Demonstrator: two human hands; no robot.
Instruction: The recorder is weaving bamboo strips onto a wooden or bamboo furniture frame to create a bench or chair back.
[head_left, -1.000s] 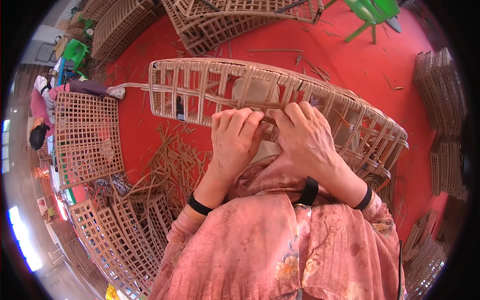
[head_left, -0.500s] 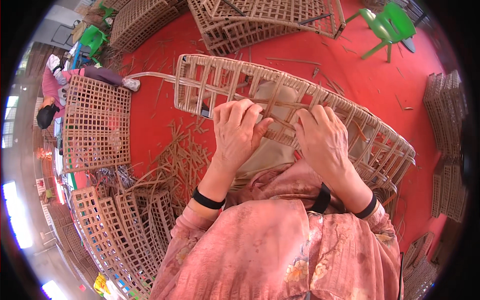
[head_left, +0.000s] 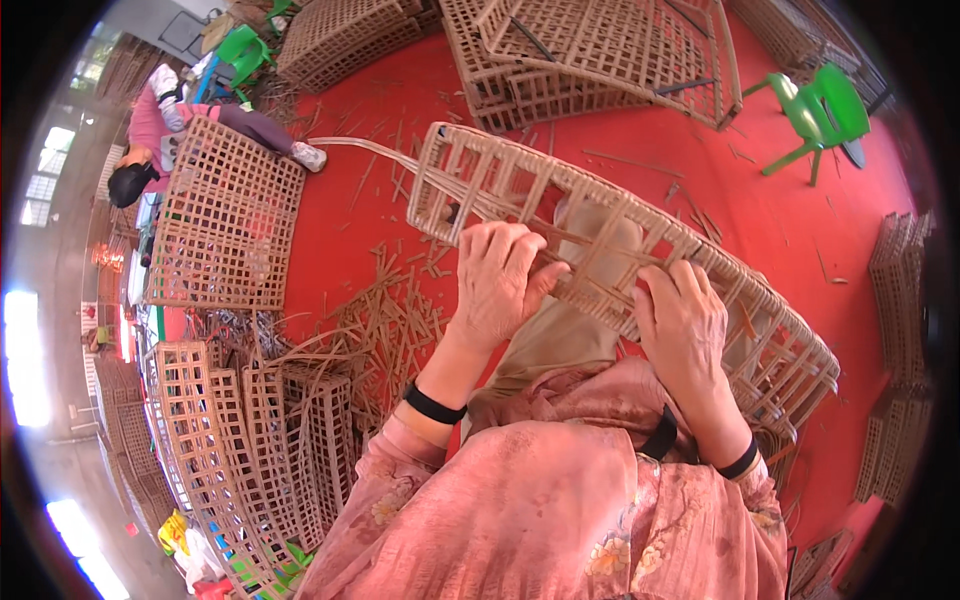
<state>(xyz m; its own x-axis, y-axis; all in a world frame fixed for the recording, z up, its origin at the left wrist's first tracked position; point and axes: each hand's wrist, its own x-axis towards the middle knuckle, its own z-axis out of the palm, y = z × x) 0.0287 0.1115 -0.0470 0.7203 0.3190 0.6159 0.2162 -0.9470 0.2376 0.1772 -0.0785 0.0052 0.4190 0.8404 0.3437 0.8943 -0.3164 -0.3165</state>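
Note:
A long brown lattice basket (head_left: 590, 185), woven from flat strips with a wrapped rim, lies slanted across my lap. Its left end is farther from me than its right. My left hand (head_left: 495, 285) curls its fingers over strips on the near left part of the lattice, thumb pointing right. Lower on the weave, my right hand (head_left: 685, 325) bends its fingers round the lattice right of the middle; its fingertips are partly hidden. Loose pale strips (head_left: 375, 147) trail from the basket's left end. Both wrists wear black bands.
Cut strips (head_left: 385, 320) litter the red floor at left. Stacked lattice panels (head_left: 250, 430) stand near left, with more basketwork (head_left: 560, 95) at the far side. A green chair (head_left: 830, 110) stands far right. Another person (head_left: 150, 150) sits behind a lattice panel (head_left: 225, 225).
My view has shifted, so the surroundings appear farther right and lower. Both hands stay at the basket, a little farther apart.

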